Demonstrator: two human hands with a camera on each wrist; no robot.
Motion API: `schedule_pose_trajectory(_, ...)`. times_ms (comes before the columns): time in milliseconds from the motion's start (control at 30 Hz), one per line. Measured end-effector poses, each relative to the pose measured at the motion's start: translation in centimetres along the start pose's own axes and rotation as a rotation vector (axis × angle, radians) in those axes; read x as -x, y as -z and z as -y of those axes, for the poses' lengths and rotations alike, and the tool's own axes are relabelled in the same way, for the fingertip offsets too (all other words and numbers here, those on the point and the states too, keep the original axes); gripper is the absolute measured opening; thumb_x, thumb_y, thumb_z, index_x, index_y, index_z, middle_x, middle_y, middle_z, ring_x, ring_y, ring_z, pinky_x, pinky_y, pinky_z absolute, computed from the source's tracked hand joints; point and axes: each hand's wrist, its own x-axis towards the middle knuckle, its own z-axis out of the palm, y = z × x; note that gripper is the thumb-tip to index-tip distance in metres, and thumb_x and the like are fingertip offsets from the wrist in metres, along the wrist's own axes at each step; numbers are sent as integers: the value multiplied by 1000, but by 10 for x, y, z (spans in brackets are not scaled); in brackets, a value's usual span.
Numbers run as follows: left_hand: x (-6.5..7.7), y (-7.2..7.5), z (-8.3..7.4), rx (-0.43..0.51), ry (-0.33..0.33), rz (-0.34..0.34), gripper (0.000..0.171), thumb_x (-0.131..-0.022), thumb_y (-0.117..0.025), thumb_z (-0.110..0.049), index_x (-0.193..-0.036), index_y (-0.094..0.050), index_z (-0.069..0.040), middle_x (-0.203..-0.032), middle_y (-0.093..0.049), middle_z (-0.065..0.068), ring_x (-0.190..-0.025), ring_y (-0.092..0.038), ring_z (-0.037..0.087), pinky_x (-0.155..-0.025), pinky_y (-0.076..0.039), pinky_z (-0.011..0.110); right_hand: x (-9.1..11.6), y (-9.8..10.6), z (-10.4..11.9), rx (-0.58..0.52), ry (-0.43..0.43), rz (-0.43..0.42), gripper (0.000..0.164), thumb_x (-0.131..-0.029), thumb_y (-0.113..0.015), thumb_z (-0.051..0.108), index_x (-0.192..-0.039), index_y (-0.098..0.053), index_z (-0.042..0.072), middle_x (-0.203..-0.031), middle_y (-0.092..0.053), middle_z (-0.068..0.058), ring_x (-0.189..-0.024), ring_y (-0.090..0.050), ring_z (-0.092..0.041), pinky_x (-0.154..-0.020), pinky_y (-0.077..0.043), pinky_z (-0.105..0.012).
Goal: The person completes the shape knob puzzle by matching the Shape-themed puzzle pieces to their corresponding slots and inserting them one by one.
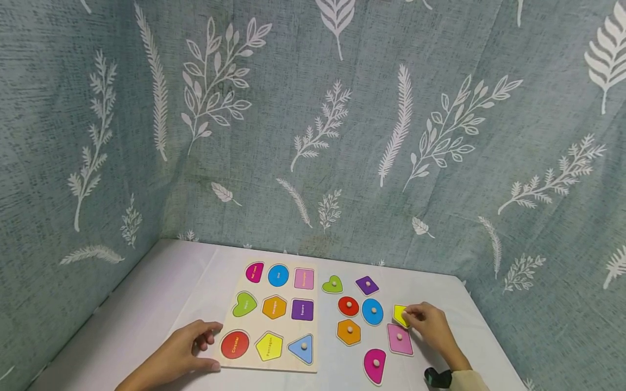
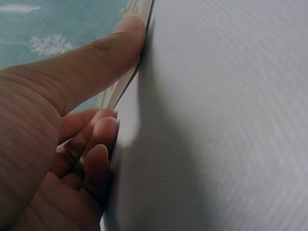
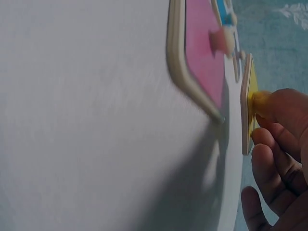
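Observation:
My right hand (image 1: 430, 323) pinches the knob of a yellow pentagon puzzle piece (image 1: 398, 314), whose wooden edge shows in the right wrist view (image 3: 245, 110). Just in front of it lies a pink knobbed piece (image 1: 394, 343). On the left stands the wooden shape board (image 1: 274, 326), printed with coloured, labelled shapes. A blue triangle piece (image 1: 295, 348) with a knob sits in the board's near right spot. My left hand (image 1: 178, 347) touches the board's left edge near its front corner, thumb (image 2: 130, 36) against the edge and the other fingers loosely bent.
Between board and right hand lie a green heart (image 1: 329, 288), a purple piece (image 1: 363, 283), a red piece (image 1: 344, 311), a blue oval (image 1: 368, 319) and an orange hexagon (image 1: 344, 336). A magenta half-round piece (image 1: 373, 374) lies nearest the front. Leaf-patterned cloth (image 1: 352, 179) hangs around the white table.

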Motion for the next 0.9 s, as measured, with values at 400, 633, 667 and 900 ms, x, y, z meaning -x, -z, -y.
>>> schedule_pose_trajectory(400,0,0,1,3,-1,0,85,-61,-99,-36,-128,-64,3,-88,-53,-1,-80,-52,11,-70,-49,21,2,-9,25,-15,17,46,11,-89,-82,17,-96,-79,9,-82,-60,3,-77,-56,-14,-68,-50,-23)
schedule_pose_trajectory(633,1,1,1,15,-8,10,83,-63,-98,-34,-128,-64,4,-89,-53,-1,-80,-51,11,-69,-47,21,6,-14,39,-12,82,52,8,-88,-83,16,-92,-78,11,-79,-59,5,-75,-56,-12,-66,-50,-23)
schedule_pose_trajectory(667,1,0,0,12,-5,8,83,-63,-98,-35,-128,-64,4,-89,-53,-1,-80,-51,12,-69,-48,21,6,-15,41,-12,88,54,8,-88,-83,16,-92,-78,12,-79,-59,5,-74,-56,-12,-66,-50,-23)
schedule_pose_trajectory(900,0,-1,-1,2,12,-3,85,-62,-99,-37,-128,-64,3,-89,-53,-1,-81,-52,13,-71,-49,21,9,-18,51,-45,115,67,7,-87,-84,16,-89,-78,15,-78,-58,7,-74,-57,-11,-67,-51,-23)
